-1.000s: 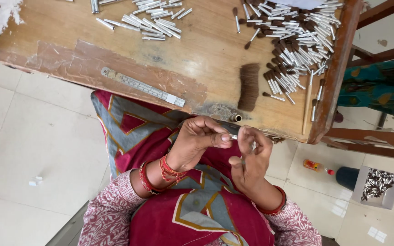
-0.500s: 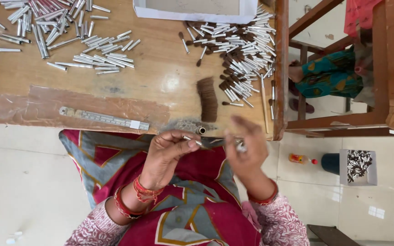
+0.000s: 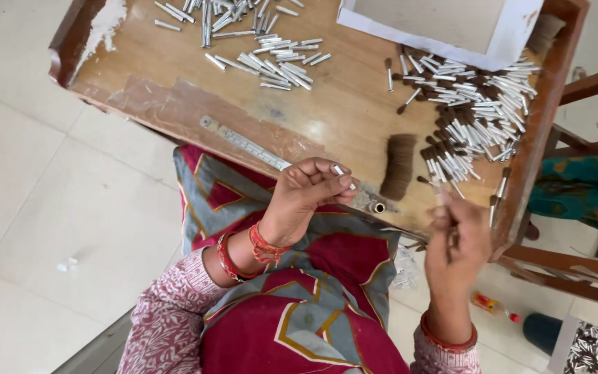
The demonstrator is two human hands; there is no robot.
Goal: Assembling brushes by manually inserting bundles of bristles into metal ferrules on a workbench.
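Note:
My left hand point(image 3: 307, 194) is at the near edge of the wooden table point(image 3: 174, 90), fingertips pinched on a small silver tube point(image 3: 341, 172). My right hand point(image 3: 457, 239) is raised to the right, pinching a thin brush piece point(image 3: 432, 185) with a dark tuft, just below the pile of tufted silver tubes point(image 3: 475, 118). A bundle of brown bristles point(image 3: 399, 166) lies flat between my hands, with a small brass ring point(image 3: 379, 207) beside it. Plain silver tubes point(image 3: 271, 59) lie scattered at the table's middle and far side.
A metal ruler point(image 3: 243, 143) lies along the near edge. A white-rimmed tray point(image 3: 444, 28) sits at the far side. On the floor to the right are a small bottle point(image 3: 493, 305) and a box of tubes point(image 3: 590, 346). A wooden frame point(image 3: 590, 90) stands right of the table.
My hands have come apart: the right one moved right toward the tufted pile with a brush piece, while the left stays by the table edge. The camera view shifted left.

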